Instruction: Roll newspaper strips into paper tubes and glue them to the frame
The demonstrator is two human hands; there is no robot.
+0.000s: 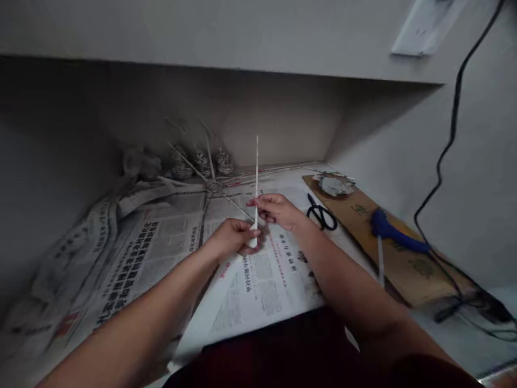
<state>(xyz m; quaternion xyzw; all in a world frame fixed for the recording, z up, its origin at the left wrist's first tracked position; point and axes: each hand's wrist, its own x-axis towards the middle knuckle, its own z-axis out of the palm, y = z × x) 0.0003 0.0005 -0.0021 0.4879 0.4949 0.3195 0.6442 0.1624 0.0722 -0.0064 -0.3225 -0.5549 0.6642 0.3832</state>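
A thin rolled paper stick point(257, 167) stands upright between my hands, its lower end widening into a flat strip of paper. My left hand point(232, 237) pinches that flat lower part between thumb and fingers. Just above it, my right hand point(278, 210) has its fingertips closed on the rolled section. Beyond my hands lies a star-shaped piece of crossed paper sticks point(214, 186), several spokes spreading from its centre and some pointing up. Printed newspaper sheets point(258, 280) lie beneath my hands.
Black-handled scissors point(322, 216) lie to the right. A blue glue gun point(398, 234) with a white stick rests on brown cardboard point(416, 269), near a black cable point(456, 102). Small woven pieces point(202, 160) stand at the back left, below an overhanging shelf point(226, 37).
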